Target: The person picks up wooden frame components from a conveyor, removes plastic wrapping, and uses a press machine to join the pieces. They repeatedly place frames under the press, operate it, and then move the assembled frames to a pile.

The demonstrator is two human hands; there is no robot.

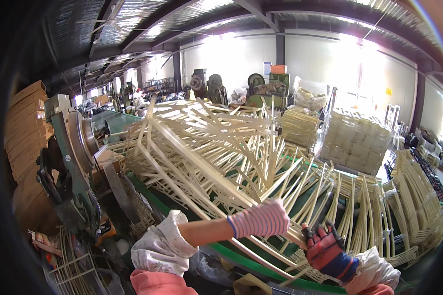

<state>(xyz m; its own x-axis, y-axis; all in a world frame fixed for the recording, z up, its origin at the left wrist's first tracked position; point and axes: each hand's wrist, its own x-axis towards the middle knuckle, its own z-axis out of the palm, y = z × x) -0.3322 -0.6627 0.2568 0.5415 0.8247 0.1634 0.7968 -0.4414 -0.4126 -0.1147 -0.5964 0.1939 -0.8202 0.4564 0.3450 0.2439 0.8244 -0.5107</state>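
A large tangled heap of long, thin cream strips (216, 162) lies on a green-edged work table in front of me. My left hand (263, 219), in a pink-and-white striped glove, is closed in a fist over the strips at the near side of the heap. Its fingers curl under, so what they hold is hidden. To its right, my right hand (327, 250) wears a red and dark blue glove with dark fingertips. Its fingers are bent around the ends of a few cream strips (295, 235) lying between my two hands.
A green machine with a metal wheel (76, 147) stands close on my left, beside stacked cardboard boxes (27, 130). Fanned bundles of strips (411, 201) lie on the table at right. Behind are a wrapped pallet stack (354, 140) and more machines (206, 86).
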